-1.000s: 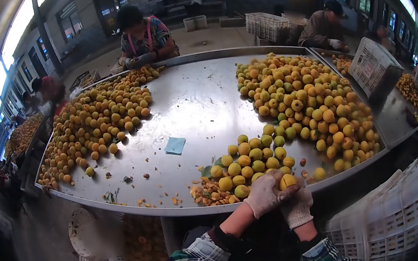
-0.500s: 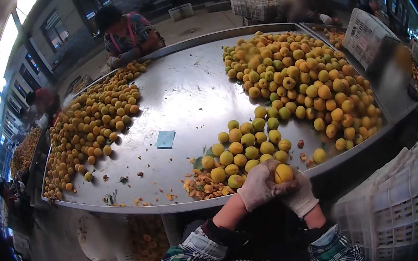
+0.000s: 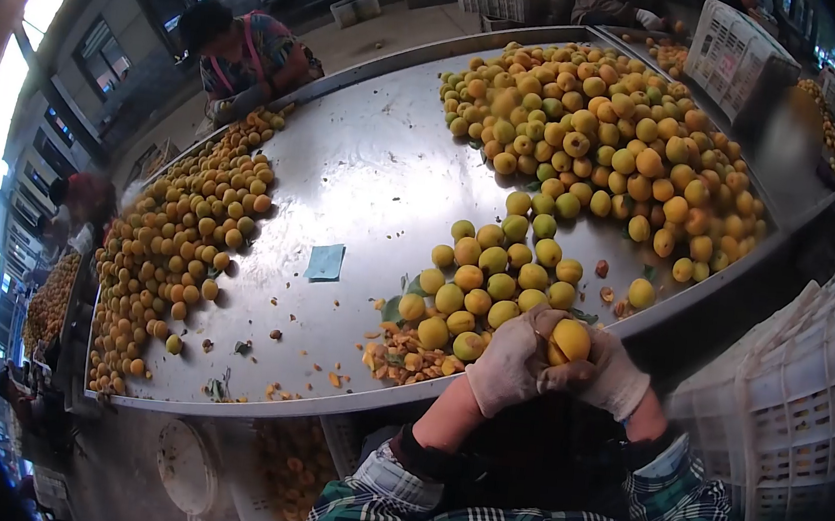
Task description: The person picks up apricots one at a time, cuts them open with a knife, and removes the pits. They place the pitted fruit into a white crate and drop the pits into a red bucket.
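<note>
A yellow apricot (image 3: 571,341) with a split along its seam is held between my two gloved hands, just past the front edge of the metal table (image 3: 344,188). My left hand (image 3: 510,362) is closed around its left side. From the right, my right hand (image 3: 616,374) grips it too, with the fingers curled underneath and partly hidden. Close beyond my hands lies a small group of whole apricots (image 3: 489,286). Left of my wrists are a heap of pits and scraps (image 3: 408,358) and a green leaf (image 3: 391,308).
A large apricot heap (image 3: 610,138) covers the table's far right, another pile (image 3: 183,238) its left side. A blue square (image 3: 325,262) lies mid-table. White crates (image 3: 774,415) stand at my right; a bin of apricot halves (image 3: 292,469) sits below. A person (image 3: 245,63) works across.
The split in the apricot looks wider now, and the fruit has turned slightly between my hands. The whole view has shifted a little; the piles are unchanged.
</note>
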Demonstrator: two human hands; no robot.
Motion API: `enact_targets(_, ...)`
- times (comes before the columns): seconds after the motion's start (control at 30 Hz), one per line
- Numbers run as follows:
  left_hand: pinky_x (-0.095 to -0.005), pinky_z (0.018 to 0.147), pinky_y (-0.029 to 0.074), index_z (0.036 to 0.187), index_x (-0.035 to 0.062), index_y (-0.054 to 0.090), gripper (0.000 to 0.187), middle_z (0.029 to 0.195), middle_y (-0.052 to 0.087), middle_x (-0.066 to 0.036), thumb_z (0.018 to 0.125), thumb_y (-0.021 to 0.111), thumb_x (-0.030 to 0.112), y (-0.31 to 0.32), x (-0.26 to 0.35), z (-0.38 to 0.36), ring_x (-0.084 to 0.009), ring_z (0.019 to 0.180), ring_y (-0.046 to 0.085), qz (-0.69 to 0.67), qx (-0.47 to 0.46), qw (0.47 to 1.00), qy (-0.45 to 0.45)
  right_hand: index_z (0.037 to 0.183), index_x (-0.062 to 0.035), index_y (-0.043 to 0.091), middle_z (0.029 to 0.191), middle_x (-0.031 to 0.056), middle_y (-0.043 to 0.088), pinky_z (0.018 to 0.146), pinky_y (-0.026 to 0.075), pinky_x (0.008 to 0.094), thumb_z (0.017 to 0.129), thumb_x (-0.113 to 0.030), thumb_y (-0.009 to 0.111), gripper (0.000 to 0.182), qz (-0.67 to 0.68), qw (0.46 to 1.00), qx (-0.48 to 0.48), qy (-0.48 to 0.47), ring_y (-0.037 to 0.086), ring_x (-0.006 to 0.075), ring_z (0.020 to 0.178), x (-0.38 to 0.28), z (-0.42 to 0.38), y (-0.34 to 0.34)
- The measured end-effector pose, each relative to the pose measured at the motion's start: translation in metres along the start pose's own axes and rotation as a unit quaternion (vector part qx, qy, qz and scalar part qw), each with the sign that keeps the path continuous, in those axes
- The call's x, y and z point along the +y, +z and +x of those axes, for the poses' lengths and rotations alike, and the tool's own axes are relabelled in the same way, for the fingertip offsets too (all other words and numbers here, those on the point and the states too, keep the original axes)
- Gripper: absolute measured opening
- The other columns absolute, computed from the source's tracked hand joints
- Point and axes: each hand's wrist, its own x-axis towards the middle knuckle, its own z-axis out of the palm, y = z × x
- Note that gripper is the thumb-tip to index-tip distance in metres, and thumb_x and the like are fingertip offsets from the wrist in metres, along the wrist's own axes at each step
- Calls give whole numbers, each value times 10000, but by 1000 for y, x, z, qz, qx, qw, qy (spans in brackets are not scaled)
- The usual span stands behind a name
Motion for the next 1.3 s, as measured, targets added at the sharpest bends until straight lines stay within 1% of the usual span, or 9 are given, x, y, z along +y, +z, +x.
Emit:
enact_targets(0.33,-387,793,473,1104,9,556,469,959,591,-167,750,773,226,5,10,-2,-324,852,584,62,7,994,93,1095,-81,601,1000,101,669,841,516,348,735,-275,768,442,85,995,-31,-38,652,248,964,1,5,-5)
enact_targets(0.43,-380,833,473,1154,9,544,421,986,602,-134,787,712,128,7,5,-7,-282,900,591,90,45,995,7,1152,-96,595,1028,124,667,824,515,365,775,-269,724,434,78,995,5,-58,646,290,967,2,17,-4)
enact_targets(0.57,-311,822,474,1163,35,557,345,1004,583,-74,862,618,195,16,-5,-5,-205,936,576,-286,96,917,-262,1115,-83,587,951,209,634,798,498,415,767,-257,690,403,-86,990,58,95,591,391,980,-3,30,5)
enact_targets(0.63,-322,794,499,1210,55,538,393,1034,583,-54,911,526,310,17,-36,-5,-205,910,592,-280,125,920,-245,1067,-69,583,927,200,633,796,498,419,756,-264,688,381,-96,988,76,98,597,397,953,4,32,6)
enact_targets(0.77,-297,643,481,1255,62,495,461,1017,583,-60,929,462,386,16,-43,-3,-162,806,577,-451,161,815,-325,909,-50,593,843,108,632,762,500,373,803,-204,662,200,66,970,162,171,639,226,846,5,33,1)
enact_targets(0.83,-278,582,448,1283,62,463,472,1002,582,-63,929,468,375,16,-42,1,-144,753,558,-504,164,780,-332,825,-55,587,666,42,575,539,468,310,844,-184,660,150,220,937,217,162,569,125,591,-1,29,-5)
enact_targets(0.93,-255,537,402,1296,63,439,495,972,581,-61,934,473,399,19,-37,4,-140,669,528,-509,147,791,-306,819,-71,593,481,-20,458,332,307,225,899,-208,623,162,473,818,261,196,391,72,343,-18,25,-15)
enact_targets(1.13,-257,664,493,1244,76,509,552,966,594,-68,946,419,533,27,-22,4,-142,709,557,-510,123,777,-347,866,-38,592,491,-18,419,343,318,266,951,-295,536,276,607,739,286,63,372,105,362,-16,11,-36)
enact_targets(1.3,-257,695,509,1136,73,561,553,967,609,-96,949,389,565,60,-37,-9,-148,770,592,-20,139,982,-126,902,-43,592,533,-36,340,399,307,296,978,-361,455,355,621,709,334,-11,345,106,405,-21,1,-50)
